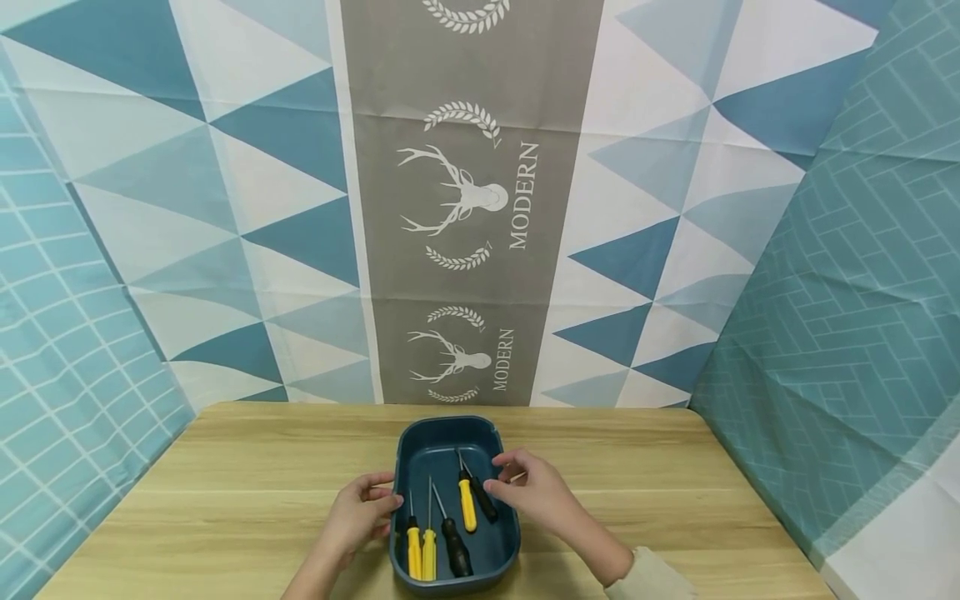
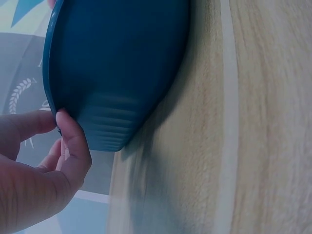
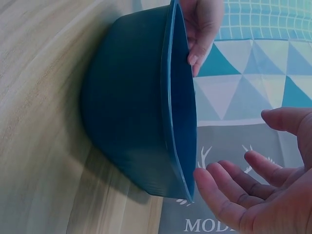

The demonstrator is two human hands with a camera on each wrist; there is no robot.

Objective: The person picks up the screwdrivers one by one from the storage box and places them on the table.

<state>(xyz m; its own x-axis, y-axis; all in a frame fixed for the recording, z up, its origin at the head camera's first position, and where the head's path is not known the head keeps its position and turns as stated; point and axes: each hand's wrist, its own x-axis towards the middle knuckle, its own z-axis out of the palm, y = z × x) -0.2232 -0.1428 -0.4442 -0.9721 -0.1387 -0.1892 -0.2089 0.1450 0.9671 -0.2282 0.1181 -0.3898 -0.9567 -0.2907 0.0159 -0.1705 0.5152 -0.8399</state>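
1. One dark blue, round-cornered, plastic-looking basin (image 1: 435,458) is occupying the middle of a light wood-grain table (image 1: 262,500), its open top facing upward.
2. Left hand (image 1: 365,510): thumb and finger are closing together on the basin's left rim, pinching it.
3. Right hand (image 1: 528,487): beside the opposite rim, its fingers are spreading apart with a slight bend, gripping nothing; whether a fingertip is touching the rim, I cannot tell.
4. Inside, toward the left wall, a yellow-handled screwdriver with a black collar (image 1: 414,552), an all-yellow-handled screwdriver (image 1: 428,557) and a thick black-handled screwdriver (image 1: 456,550) are lying side by side, thin shafts pointing away from the person.
5. Nearer the right hand, a second black-collared yellow screwdriver (image 1: 467,504) and a slimmer black-handled screwdriver (image 1: 484,502) are lying close together.
6. A cream sleeve (image 1: 648,575) is covering the right forearm; behind the table, a triangle-patterned fabric backdrop (image 1: 300,150) is hanging.
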